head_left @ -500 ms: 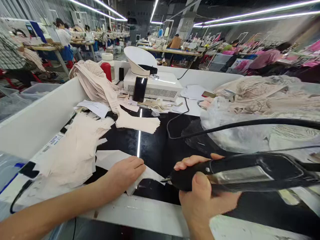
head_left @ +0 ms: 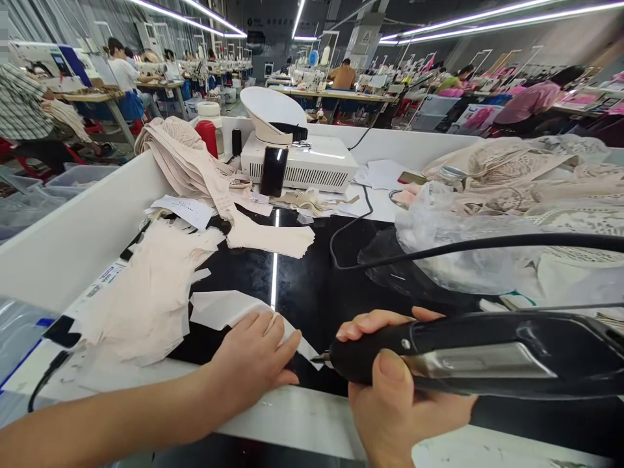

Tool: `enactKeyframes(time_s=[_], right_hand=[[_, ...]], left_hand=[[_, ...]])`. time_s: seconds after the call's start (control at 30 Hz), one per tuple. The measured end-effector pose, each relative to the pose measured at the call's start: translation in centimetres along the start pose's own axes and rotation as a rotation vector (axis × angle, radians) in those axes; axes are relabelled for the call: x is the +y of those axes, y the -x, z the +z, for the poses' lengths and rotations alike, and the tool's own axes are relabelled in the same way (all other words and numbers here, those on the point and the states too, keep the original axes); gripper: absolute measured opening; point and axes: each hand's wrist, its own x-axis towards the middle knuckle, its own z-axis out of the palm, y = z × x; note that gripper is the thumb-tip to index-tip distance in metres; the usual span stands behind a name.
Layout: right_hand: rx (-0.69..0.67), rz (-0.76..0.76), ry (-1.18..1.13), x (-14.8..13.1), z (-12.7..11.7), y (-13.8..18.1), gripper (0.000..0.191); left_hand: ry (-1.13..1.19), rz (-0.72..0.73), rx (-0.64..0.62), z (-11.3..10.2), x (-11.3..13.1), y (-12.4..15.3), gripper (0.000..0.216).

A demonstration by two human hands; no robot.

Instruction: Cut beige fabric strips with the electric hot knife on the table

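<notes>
My right hand [head_left: 394, 390] is wrapped round a black corded handheld power tool [head_left: 468, 351] with a silver panel on its side. The tool's pointed metal tip [head_left: 322, 358] touches or nearly touches the right end of a pale fabric strip [head_left: 221, 308]. My left hand [head_left: 258, 361] lies over the strip's middle, fingers stretched out and thumb apart, covering part of it. The strip rests on a glossy black work surface [head_left: 322, 286]. To the left is a pile of pale cut fabric pieces [head_left: 141, 292].
A white box [head_left: 302, 166] stands at the back with a phone [head_left: 273, 171] leaning on it. Layered beige fabric [head_left: 185, 156] drapes forward at left. Clear plastic bags [head_left: 453, 240] and lace pieces lie right. A black cable [head_left: 439, 246] crosses the surface. People work at sewing tables beyond.
My left hand's fingers have spread and its thumb now shows, pointing right. The strip's loose lower part near that hand is no longer visible. My right hand still grips the tool at the strip's end.
</notes>
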Motion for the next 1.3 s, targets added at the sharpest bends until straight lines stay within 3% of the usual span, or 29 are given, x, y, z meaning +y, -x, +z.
enactKeyframes(time_s=[0.23,0.53,0.87,1.3], right_hand=[[0.003,0.032,-0.016,-0.1,-0.1,0.0,0.042],[0.059,0.032,-0.071,-0.3,1.3,-1.9,0.037],[0.037,0.053,-0.111,1.1,2.5,-2.6,0.034],[-0.024,0.049,-0.179,1.7,2.6,-2.2,0.033]], left_hand=[[-0.032,0.006,0.003,0.1,1.2,0.9,0.084],[-0.037,-0.023,-0.011,0.8,1.8,0.9,0.086],[0.009,-0.026,0.057,0.8,1.5,1.0,0.089],[0.155,0.040,-0.042,0.0,0.0,1.6,0.085]])
